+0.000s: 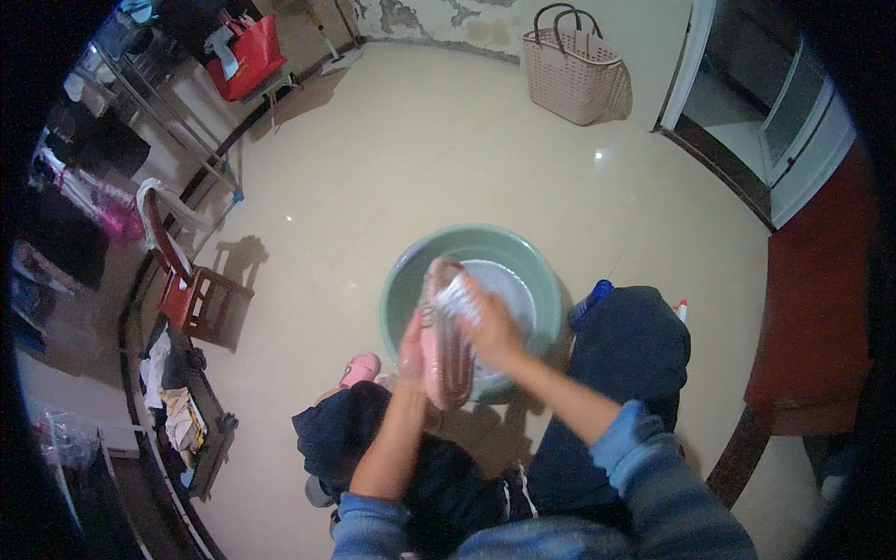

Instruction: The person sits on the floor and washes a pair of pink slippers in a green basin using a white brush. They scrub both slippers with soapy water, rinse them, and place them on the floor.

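Note:
My left hand (411, 353) holds a pink shoe (448, 381) from its left side, with its long brownish face turned up. In my right hand (497, 332) is a whitish scrub brush (456, 297), pressed against the upper part of the shoe; motion blurs it, and my fingers hide its back. Both hands are over the near half of a round green plastic basin (399, 280). Whitish, sudsy water (514, 287) lies in the basin.
A blue bottle (591, 302) stands by my right knee, near a red-tipped white object (682, 310). Left are a small wooden chair (199, 301), an open case of clothes (189, 413) and a drying rack (168, 129). A woven-look plastic basket (570, 77) sits by the far wall.

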Demonstrator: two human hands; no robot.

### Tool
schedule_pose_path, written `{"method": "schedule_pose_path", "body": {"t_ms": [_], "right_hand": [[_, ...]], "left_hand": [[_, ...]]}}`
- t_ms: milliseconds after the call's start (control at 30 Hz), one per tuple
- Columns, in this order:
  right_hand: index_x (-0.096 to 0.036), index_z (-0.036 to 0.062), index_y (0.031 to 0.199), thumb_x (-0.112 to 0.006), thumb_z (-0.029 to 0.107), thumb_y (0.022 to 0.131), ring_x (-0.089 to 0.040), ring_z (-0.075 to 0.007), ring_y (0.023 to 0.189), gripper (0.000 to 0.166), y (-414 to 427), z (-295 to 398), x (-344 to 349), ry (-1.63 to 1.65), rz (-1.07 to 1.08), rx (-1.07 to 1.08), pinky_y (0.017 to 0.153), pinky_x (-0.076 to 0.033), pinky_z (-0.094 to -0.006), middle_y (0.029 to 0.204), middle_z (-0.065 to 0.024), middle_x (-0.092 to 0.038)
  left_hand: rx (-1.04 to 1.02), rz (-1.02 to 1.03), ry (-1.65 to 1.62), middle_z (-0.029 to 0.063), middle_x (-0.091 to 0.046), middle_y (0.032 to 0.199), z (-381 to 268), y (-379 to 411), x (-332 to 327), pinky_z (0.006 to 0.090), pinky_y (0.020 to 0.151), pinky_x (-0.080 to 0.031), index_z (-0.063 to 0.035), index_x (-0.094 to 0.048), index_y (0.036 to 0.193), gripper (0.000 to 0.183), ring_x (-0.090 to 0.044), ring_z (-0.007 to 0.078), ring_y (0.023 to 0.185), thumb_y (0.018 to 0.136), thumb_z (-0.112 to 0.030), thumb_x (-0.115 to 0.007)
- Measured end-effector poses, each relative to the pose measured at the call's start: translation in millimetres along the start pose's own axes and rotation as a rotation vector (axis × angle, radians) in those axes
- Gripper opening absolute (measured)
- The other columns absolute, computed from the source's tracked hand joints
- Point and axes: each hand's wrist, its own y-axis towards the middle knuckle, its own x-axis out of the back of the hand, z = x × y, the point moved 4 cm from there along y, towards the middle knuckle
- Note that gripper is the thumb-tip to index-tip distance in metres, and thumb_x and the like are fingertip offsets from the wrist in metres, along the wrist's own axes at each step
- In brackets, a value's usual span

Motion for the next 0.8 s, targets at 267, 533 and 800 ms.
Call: {"method": "schedule_pose_path", "body": {"t_ms": [267,533,800], "right_hand": [[-0.026,0.0182,0.139,-0.061,0.023,0.079,-0.05,-0.0378,0.086,0.07,-43.6,33.6,-10.7,-0.066,0.025,0.102,0.076,-0.043,-0.0461,0.099,-0.022,-0.046],[-0.026,0.0176,0.139,-0.057,0.016,0.079,-0.05,-0.039,0.095,0.067,12.0,6.6,12.8,-0.056,-0.061,-0.156,0.087,-0.041,-0.0432,0.104,-0.0226,-0.047],[-0.028,0.0226,0.139,-0.06,0.025,0.077,-0.05,-0.0396,0.086,0.07,-20.3,37.7,7.3,-0.407,0.127,0.104,0.079,-0.042,-0.0445,0.096,-0.0221,-0.043]], "left_hand": [[-0.08,0.266,0.003,0.0133,-0.06,0.102,-25.0,21.0,18.2,0.0381,0.088,-0.045,-0.0009,-0.045,0.119,0.055,-0.058,0.0252,0.093,0.092,-0.046,-0.031],[-0.592,-0.318,0.526,0.0091,-0.056,0.105,21.5,33.3,30.3,0.0285,0.083,-0.041,0.0017,-0.052,0.113,0.042,-0.051,0.0151,0.092,0.094,-0.034,-0.039],[-0.723,-0.62,1.026,0.0131,-0.063,0.089,-22.6,16.7,10.9,0.0363,0.07,-0.043,0.0066,-0.059,0.09,0.051,-0.057,0.0205,0.074,0.093,-0.039,-0.036]]}}
